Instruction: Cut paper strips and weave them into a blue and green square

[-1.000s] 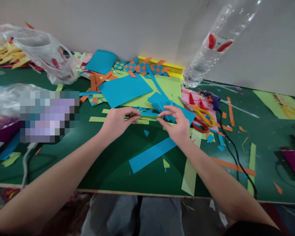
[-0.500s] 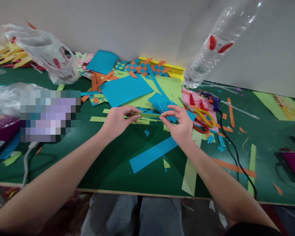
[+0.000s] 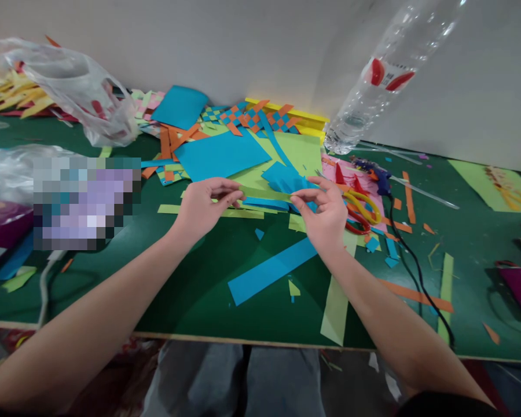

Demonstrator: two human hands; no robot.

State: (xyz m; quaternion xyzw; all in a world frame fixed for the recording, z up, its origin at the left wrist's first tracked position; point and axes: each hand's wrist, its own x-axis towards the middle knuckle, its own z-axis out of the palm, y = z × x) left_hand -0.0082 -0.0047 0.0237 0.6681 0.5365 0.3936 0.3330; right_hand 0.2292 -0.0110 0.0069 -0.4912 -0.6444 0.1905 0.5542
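Observation:
A narrow green paper strip [image 3: 267, 194] is stretched between my two hands, above the green tabletop. My left hand [image 3: 208, 205] pinches its left end between thumb and fingers. The right end is pinched by my right hand [image 3: 321, 211]. Just below the strip are a blue paper piece [image 3: 267, 204] and pale green strips [image 3: 238, 213]. Behind my right hand lie blue paper pieces [image 3: 282, 176]. Scissors [image 3: 360, 208] with yellow and red handles rest right of that hand. Nearer me, a wide blue strip [image 3: 271, 271] lies flat.
A clear plastic bottle [image 3: 382, 87] stands at the back right, near a blue glue gun [image 3: 380, 178] with a black cord. Woven orange and blue paper [image 3: 260, 119] lies against the wall. To the left are a plastic bag [image 3: 87, 92] and a blurred-out device [image 3: 87, 202] on a cable.
Both hands have moved slightly apart and a little up, the right one to the right. The green strip between them shows longer, and more blue paper shows beneath it.

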